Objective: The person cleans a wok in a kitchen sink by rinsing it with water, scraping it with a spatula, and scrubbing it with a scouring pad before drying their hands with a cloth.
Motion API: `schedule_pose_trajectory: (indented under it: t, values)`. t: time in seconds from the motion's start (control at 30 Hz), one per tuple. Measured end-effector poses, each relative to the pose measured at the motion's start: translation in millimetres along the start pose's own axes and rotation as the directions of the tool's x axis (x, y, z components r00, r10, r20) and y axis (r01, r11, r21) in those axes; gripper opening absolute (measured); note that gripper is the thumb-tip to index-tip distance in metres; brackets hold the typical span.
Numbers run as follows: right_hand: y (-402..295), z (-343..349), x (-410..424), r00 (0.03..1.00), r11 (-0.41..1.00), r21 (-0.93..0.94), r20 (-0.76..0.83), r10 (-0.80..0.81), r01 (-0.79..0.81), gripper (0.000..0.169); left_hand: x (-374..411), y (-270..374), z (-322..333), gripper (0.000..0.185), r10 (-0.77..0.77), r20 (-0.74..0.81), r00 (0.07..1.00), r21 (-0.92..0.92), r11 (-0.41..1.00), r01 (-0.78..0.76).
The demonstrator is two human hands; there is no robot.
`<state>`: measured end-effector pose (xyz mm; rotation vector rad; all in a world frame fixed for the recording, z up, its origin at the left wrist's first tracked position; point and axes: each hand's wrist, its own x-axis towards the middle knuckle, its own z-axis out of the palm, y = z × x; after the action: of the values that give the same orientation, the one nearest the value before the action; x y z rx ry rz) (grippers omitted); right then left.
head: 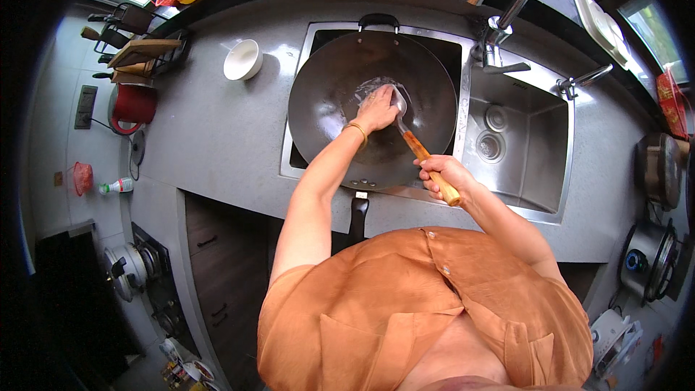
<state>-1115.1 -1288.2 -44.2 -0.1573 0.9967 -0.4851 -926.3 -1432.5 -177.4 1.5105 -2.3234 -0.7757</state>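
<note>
A large dark wok point(320, 103) rests over the left sink basin, with a loop handle point(378, 20) at its far side and a long black handle point(358, 217) towards me. My right hand point(442, 174) grips the orange and yellow wooden handle of a spatula point(417, 146). The spatula's metal head lies in the wok's middle, beside a patch of wet, whitish liquid point(369, 87). My left hand point(378, 108) reaches in there, its fingers against the metal head. The fingertips are partly hidden, and I cannot tell whether they grip anything.
A white bowl point(243, 60) stands on the grey counter left of the wok. The right sink basin point(521, 174) adjoins, with a chrome faucet point(494, 43) behind. A knife and board rack point(136, 49) and a red pot point(133, 106) stand at far left, a pressure cooker point(646, 260) at right.
</note>
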Motion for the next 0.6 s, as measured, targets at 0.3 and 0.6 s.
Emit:
schedule_pose_trajectory:
  t: [0.3, 0.6]
  values:
    - [0, 0, 1, 1.000, 1.000, 0.001, 0.001, -0.007, 0.007, 0.027, -33, -5, -20, 0.049, 0.247, 0.338, 0.908, 0.110, 0.948, -0.298]
    - [2, 2, -1, 0.999, 0.999, 0.010, -0.021, -0.035, 0.036, 0.023, -57, -7, -31, 0.047, 0.003, 0.160, 0.987, 0.187, 0.982, -0.033]
